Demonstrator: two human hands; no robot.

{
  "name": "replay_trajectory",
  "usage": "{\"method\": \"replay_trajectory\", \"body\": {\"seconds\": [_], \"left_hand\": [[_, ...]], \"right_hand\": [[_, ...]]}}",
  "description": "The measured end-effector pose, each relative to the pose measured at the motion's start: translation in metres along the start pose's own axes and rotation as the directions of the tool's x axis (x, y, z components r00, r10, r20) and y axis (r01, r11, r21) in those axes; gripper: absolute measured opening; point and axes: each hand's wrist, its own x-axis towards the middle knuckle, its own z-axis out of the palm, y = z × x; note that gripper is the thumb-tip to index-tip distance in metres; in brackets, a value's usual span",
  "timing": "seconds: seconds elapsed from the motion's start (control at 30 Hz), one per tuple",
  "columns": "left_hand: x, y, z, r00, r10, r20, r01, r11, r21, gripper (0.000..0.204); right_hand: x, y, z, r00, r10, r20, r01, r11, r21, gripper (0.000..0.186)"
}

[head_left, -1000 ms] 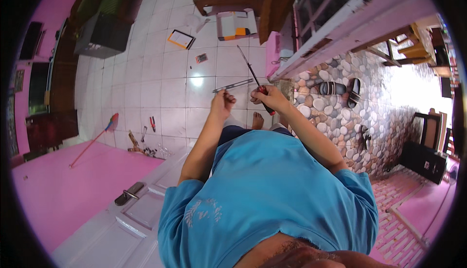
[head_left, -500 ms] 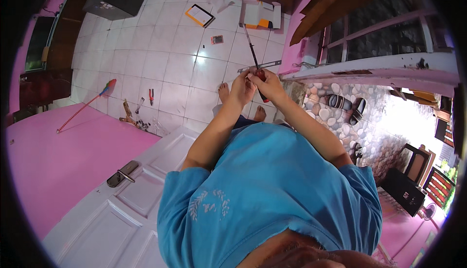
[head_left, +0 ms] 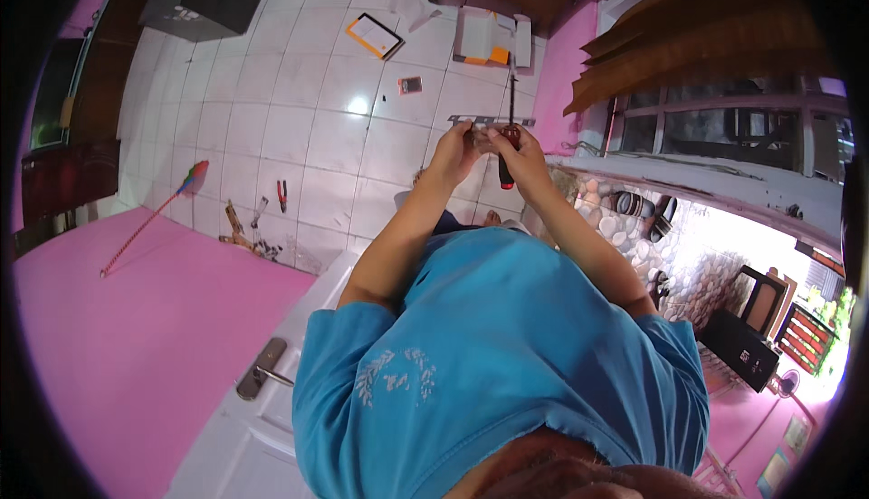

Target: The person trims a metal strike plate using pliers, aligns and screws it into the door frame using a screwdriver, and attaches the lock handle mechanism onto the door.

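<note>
A long screwdriver with a red and black handle [head_left: 506, 175] is in my right hand [head_left: 527, 161], its thin shaft pointing away from me over the floor. My right fingers are closed round the handle. My left hand [head_left: 453, 155] is close by on the left, its thumb and fingers pinched together. Between the two hands' fingertips is a small shiny thing [head_left: 481, 138], too small to make out. Just beyond the hands, a flat metal strip with holes [head_left: 464, 121] lies on the tiles, partly covered by my fingers.
Farther off on the floor are an open white and orange box [head_left: 471, 33], an orange-edged flat box [head_left: 374, 36] and a small packet [head_left: 410, 85]. Red-handled pliers [head_left: 282, 196] lie left. A white door [head_left: 226, 445] stands near my left; a barred window [head_left: 715, 133] is right.
The screwdriver has swung from leaning left to nearly straight ahead. My hands have drawn slightly apart, and the small shiny thing shows between them. The whole view has shifted a little.
</note>
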Motion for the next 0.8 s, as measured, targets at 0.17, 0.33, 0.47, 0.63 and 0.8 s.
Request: {"method": "replay_trajectory", "body": {"seconds": [0.17,0.33,0.47,0.63,0.8], "left_hand": [[0.0,0.046,-0.008,0.997,-0.08,0.011,0.072,0.94,0.332,0.029],[0.03,0.079,-0.032,0.991,-0.129,-0.025,0.128,0.904,0.408,0.029],[0.06,0.092,-0.032,0.988,-0.154,-0.034,0.15,0.859,0.49,0.027],[0.112,0.109,-0.01,0.955,-0.154,-0.254,0.287,0.705,0.648,0.027],[0.174,0.142,-0.064,0.945,-0.101,-0.312,0.252,0.832,0.494,0.025]], "right_hand": [[0.039,0.027,-0.024,0.925,-0.166,-0.341,-0.026,0.87,-0.493,0.03],[0.059,0.037,-0.03,0.894,0.08,-0.44,-0.244,0.912,-0.33,0.029],[0.077,0.024,-0.019,0.836,0.522,-0.17,-0.509,0.853,0.113,0.023],[0.143,0.035,-0.025,0.865,0.441,-0.24,-0.441,0.896,0.053,0.02],[0.275,0.064,-0.047,0.906,0.291,-0.307,-0.349,0.925,-0.151,0.02]]}}
